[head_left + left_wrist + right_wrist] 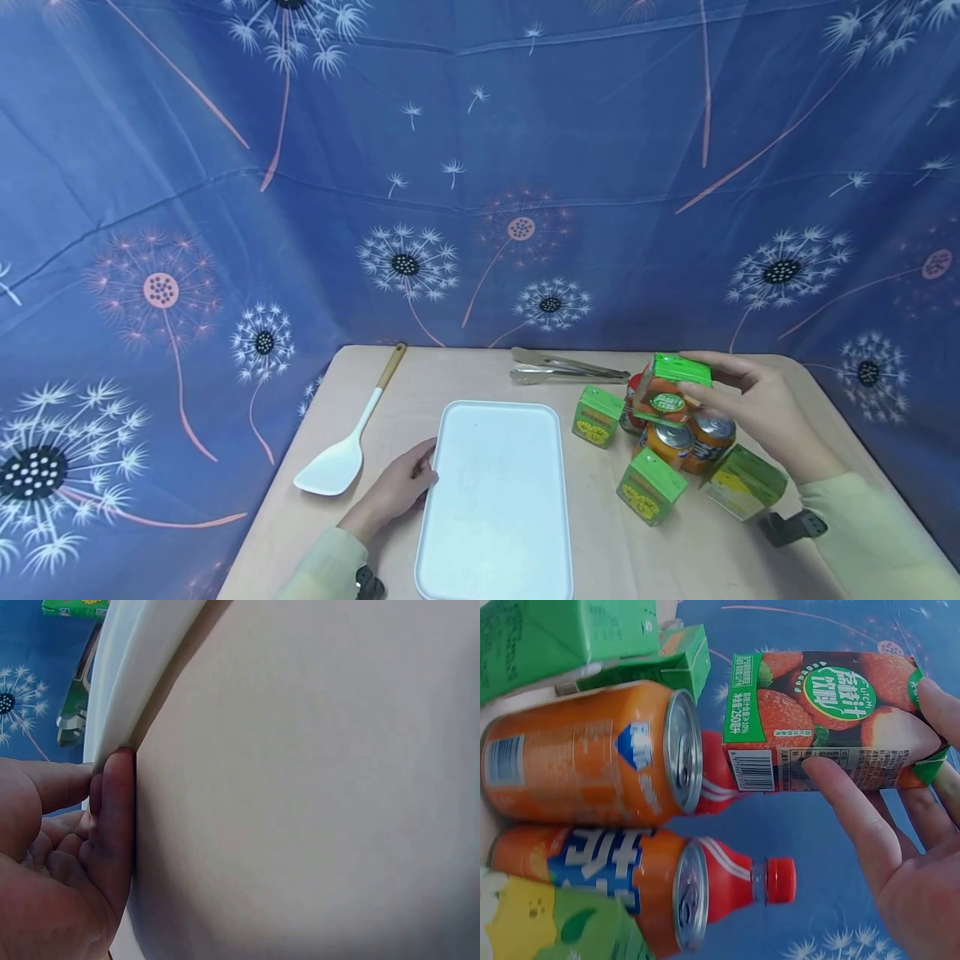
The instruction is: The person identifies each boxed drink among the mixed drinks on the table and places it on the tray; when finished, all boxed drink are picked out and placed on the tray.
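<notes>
The left hand (401,486) pinches the left rim of a white tray (495,500); in the left wrist view its thumb and fingers (116,817) hold the tray edge (142,667). The right hand (757,408) grips a green and red litchi juice carton (666,390), raised above the cans. In the right wrist view the hand (900,840) holds this carton (829,712) by its end and side. Below it stand two orange cans (670,442) (708,437) and a red-labelled bottle (735,877).
Green cartons stand near the cans, one at the left (597,415), one in front (651,487) and a larger one at the right (745,482). Metal tongs (566,367) lie at the back. A white spatula with a wooden handle (337,462) lies at the left.
</notes>
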The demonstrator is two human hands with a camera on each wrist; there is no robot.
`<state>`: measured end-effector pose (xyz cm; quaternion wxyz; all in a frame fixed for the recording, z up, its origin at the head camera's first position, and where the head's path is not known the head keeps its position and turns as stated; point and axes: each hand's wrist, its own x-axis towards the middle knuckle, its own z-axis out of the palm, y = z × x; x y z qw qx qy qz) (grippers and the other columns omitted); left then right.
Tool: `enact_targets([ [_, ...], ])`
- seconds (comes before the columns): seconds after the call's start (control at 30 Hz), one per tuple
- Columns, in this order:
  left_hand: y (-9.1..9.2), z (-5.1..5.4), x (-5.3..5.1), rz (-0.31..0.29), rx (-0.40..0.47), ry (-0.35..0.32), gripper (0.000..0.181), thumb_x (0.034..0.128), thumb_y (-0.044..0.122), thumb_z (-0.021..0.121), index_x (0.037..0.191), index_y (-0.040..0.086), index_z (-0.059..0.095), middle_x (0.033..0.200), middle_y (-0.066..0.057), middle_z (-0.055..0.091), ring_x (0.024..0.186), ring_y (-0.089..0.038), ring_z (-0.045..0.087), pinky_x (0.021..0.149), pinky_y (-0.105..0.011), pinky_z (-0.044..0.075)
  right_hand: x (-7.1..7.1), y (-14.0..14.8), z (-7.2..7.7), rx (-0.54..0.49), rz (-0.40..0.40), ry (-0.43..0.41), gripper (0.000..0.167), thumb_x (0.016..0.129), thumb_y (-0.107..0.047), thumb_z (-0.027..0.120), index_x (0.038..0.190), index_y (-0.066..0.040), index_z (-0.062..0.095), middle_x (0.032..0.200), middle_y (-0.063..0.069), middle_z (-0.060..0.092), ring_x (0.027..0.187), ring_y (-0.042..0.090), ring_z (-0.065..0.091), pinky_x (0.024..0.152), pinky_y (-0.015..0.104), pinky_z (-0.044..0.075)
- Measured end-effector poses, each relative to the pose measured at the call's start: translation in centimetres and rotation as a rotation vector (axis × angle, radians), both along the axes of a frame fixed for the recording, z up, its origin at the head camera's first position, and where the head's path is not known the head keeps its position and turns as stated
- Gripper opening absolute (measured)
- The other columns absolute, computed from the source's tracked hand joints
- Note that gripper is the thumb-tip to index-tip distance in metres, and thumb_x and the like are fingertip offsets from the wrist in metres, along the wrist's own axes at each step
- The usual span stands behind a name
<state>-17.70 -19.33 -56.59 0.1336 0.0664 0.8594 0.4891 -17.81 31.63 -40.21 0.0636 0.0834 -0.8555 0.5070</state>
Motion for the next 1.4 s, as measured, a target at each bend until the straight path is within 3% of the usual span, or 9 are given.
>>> enact_targets([
  [0.23, 0.1, 0.2, 0.1, 0.007, 0.001, -0.001, 0.059, 0.1044, 0.009, 0.061, 0.16, 0.005, 0.041, 0.086, -0.005, 0.054, 0.075, -0.018, 0.062, 0.059, -0.031, 0.059, -0.7, -1.5, -0.4, 0.001, 0.026, 0.002, 0.054, 0.097, -0.025, 0.078, 0.147, -0.012, 0.061, 0.111, 0.006, 0.066, 0.088, 0.02, 0.067, 0.071, 0.042, 0.064],
  [0.33, 0.1, 0.2, 0.1, 0.007, -0.003, 0.004, 0.059, 0.1045, 0.009, 0.061, 0.159, 0.004, 0.041, 0.086, -0.005, 0.054, 0.075, -0.018, 0.061, 0.059, -0.032, 0.059, -1.0, -2.2, -0.6, 0.019, 0.028, 0.001, 0.054, 0.097, -0.028, 0.078, 0.146, -0.013, 0.062, 0.111, 0.006, 0.068, 0.083, 0.024, 0.072, 0.069, 0.043, 0.064],
  [0.6, 0.1, 0.1, 0.0, 0.01, -0.01, -0.012, 0.058, 0.1056, 0.01, 0.059, 0.16, 0.006, 0.041, 0.086, -0.005, 0.054, 0.075, -0.019, 0.062, 0.059, -0.034, 0.059, -1.7, -3.9, -1.1, -0.036, 0.053, 0.013, 0.055, 0.095, -0.024, 0.08, 0.145, -0.01, 0.062, 0.119, -0.003, 0.068, 0.086, 0.021, 0.073, 0.069, 0.044, 0.064],
  [0.87, 0.1, 0.0, 0.0, 0.015, -0.007, -0.01, 0.058, 0.1054, 0.01, 0.06, 0.16, 0.005, 0.041, 0.086, -0.005, 0.053, 0.078, -0.019, 0.061, 0.06, -0.034, 0.06, -2.4, -5.3, -1.3, -0.032, 0.062, -0.003, 0.052, 0.093, -0.029, 0.082, 0.141, -0.015, 0.067, 0.096, 0.014, 0.06, 0.08, 0.023, 0.058, 0.068, 0.041, 0.064],
  [1.07, 0.2, 0.1, 0.1, 0.019, -0.003, -0.015, 0.058, 0.1052, 0.01, 0.06, 0.16, 0.005, 0.04, 0.087, -0.005, 0.053, 0.078, -0.018, 0.06, 0.06, -0.034, 0.061, -2.8, -6.3, -1.4, -0.03, 0.06, -0.069, 0.06, 0.091, -0.038, 0.083, 0.143, -0.015, 0.065, 0.122, 0.012, 0.067, 0.098, 0.03, 0.068, 0.073, 0.042, 0.065],
  [1.2, 0.3, 0.2, 0.2, 0.017, -0.001, -0.012, 0.059, 0.105, 0.01, 0.06, 0.16, 0.004, 0.039, 0.087, -0.005, 0.053, 0.077, -0.018, 0.06, 0.06, -0.033, 0.061, -2.9, -7.1, -1.4, -0.018, 0.044, -0.101, 0.065, 0.089, -0.044, 0.084, 0.144, -0.016, 0.064, 0.131, 0.014, 0.066, 0.107, 0.032, 0.068, 0.074, 0.041, 0.065],
  [1.4, 0.2, 0.2, 0.2, 0.016, -0.008, -0.004, 0.058, 0.1053, 0.01, 0.059, 0.16, 0.004, 0.04, 0.086, -0.005, 0.054, 0.076, -0.018, 0.061, 0.06, -0.032, 0.06, -3.3, -8.1, -1.5, -0.068, 0.068, -0.123, 0.066, 0.088, -0.04, 0.085, 0.144, -0.014, 0.064, 0.136, 0.014, 0.063, 0.103, 0.024, 0.07, 0.076, 0.044, 0.064],
])
